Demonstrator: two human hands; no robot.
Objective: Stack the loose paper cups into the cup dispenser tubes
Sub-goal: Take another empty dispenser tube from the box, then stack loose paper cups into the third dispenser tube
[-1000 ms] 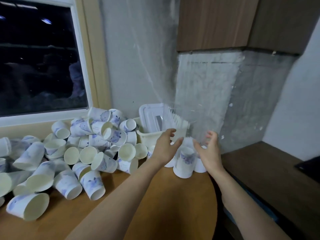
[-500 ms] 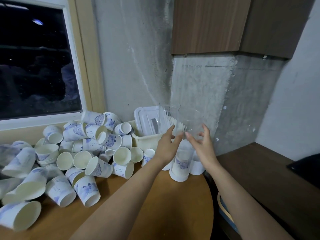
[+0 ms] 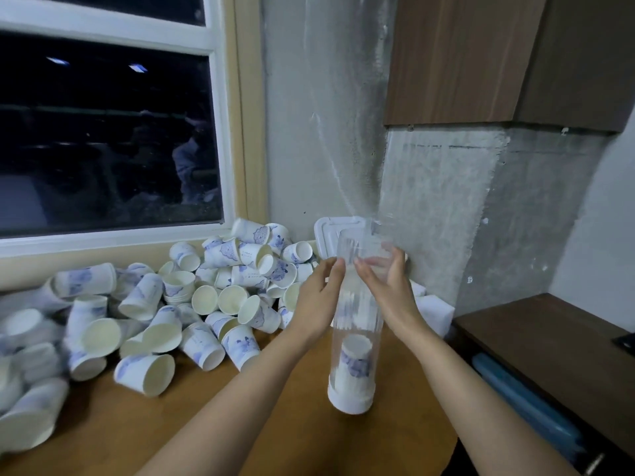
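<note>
The dispenser tube point(image 3: 357, 324) stands on the bench point(image 3: 275, 424). Loose cups point(image 3: 192, 304) lie heaped left of it. A cup point(image 3: 355, 359) sits inside it.

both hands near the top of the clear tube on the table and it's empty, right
Not empty: the head view shows upside-down cups low inside the clear tube. Left hand and right hand are near its top; it's on the table.

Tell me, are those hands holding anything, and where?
The clear tube, near its open top: the left hand on its left side, the right hand curled round its right side.
</note>
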